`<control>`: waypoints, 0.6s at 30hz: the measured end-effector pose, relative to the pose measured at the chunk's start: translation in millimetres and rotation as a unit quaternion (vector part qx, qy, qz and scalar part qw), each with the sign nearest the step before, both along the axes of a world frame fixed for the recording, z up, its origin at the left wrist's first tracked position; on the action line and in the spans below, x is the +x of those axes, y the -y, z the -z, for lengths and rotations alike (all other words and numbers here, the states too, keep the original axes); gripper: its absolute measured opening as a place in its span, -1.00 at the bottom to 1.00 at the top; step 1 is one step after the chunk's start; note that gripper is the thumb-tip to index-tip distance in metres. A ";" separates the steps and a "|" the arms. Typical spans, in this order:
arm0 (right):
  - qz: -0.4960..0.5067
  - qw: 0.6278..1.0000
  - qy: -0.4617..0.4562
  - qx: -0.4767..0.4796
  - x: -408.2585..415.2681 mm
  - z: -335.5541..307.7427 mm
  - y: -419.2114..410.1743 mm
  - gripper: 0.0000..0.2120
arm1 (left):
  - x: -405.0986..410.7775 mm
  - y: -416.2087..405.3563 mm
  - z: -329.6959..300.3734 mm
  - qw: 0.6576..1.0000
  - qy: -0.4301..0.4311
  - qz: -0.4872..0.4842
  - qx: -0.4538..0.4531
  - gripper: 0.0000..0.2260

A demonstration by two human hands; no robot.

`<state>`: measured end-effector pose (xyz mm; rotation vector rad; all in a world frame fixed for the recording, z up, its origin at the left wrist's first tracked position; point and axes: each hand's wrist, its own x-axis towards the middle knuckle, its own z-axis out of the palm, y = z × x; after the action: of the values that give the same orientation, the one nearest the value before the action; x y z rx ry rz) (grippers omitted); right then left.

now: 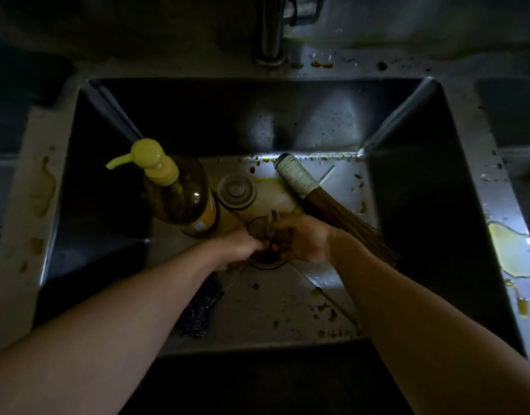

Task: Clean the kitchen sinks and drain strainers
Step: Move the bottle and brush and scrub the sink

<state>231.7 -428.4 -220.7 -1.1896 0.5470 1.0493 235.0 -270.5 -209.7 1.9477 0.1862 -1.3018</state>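
A steel sink (287, 301) with brown and yellow food stains fills the view. Both my hands meet above the drain opening (265, 262) in the middle of the sink floor. My left hand (239, 248) and my right hand (305, 239) are closed together around a round metal drain strainer (259, 227), held just above the drain. Dim light and blur hide the fingers' exact grip. A round metal drain stopper (236, 190) lies on the sink floor behind my hands.
A brown soap bottle (180, 193) with a yellow pump stands in the sink at the left. A bamboo whisk brush (320, 199) lies at the right. A dark scouring pad (201, 307) lies under my left forearm. The faucet (271, 28) rises at the back. Yellow spills mark the right counter (509, 250).
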 end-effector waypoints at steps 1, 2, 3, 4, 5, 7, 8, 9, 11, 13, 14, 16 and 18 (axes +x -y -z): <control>-0.013 0.999 0.027 0.021 -1.9 -3.5 3.5 -0.83 | 2.1 -5.6 -6.5 0.998 -0.061 -0.019 0.005 -0.79; -0.017 0.998 0.054 0.018 -3.7 -8.9 4.3 -0.75 | 4.5 -8.6 -14.5 0.992 -0.118 -0.034 -0.001 -0.73; -0.011 0.997 0.077 0.012 -4.9 -10.8 4.6 -0.74 | 6.0 -11.4 -18.9 0.984 -0.172 -0.048 -0.024 -0.70; -0.001 0.995 0.104 -0.004 -6.6 -14.1 3.4 -0.78 | 7.8 -13.1 -24.0 0.974 -0.212 -0.065 -0.049 -0.70; 0.006 0.990 0.137 -0.028 -7.6 -16.2 0.9 -0.86 | 9.7 -14.4 -25.9 0.966 -0.239 -0.072 -0.072 -0.72; 0.018 0.978 0.191 -0.076 -8.5 -22.6 -5.6 -0.90 | 9.4 -15.0 -37.4 0.958 -0.261 -0.058 -0.107 -0.76; 0.025 0.974 0.209 -0.087 -7.6 -24.6 -7.9 -0.90 | 8.4 -14.9 -40.5 0.957 -0.261 -0.052 -0.114 -0.78; 0.036 0.971 0.218 -0.092 -6.2 -24.0 -9.5 -0.88 | 7.5 -14.5 -42.0 0.958 -0.257 -0.053 -0.119 -0.78; 0.045 0.970 0.214 -0.107 -4.2 -28.4 -14.9 -0.81 | 4.5 -14.0 -47.9 0.964 -0.239 -0.041 -0.110 -0.79; 0.044 0.969 0.206 -0.129 -2.8 -29.4 -18.8 -0.78 | 1.6 -12.6 -51.7 0.976 -0.201 -0.018 -0.083 -0.78; 0.039 0.966 0.209 -0.145 -0.8 -30.6 -19.9 -0.75 | 0.6 -11.9 -54.3 0.983 -0.171 -0.003 -0.061 -0.77; 0.014 0.954 0.232 -0.192 1.4 -35.4 -23.0 -0.79 | -1.1 -7.1 -59.0 0.996 -0.075 0.044 -0.019 -0.79; -0.016 0.946 0.236 -0.219 4.3 -40.4 -27.0 -0.94 | -3.0 1.3 -61.4 0.993 0.046 0.106 0.007 -0.84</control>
<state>236.0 -401.4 -180.3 -1.7856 0.3884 0.6421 231.9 -271.8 -148.3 2.0786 -0.0596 -1.3451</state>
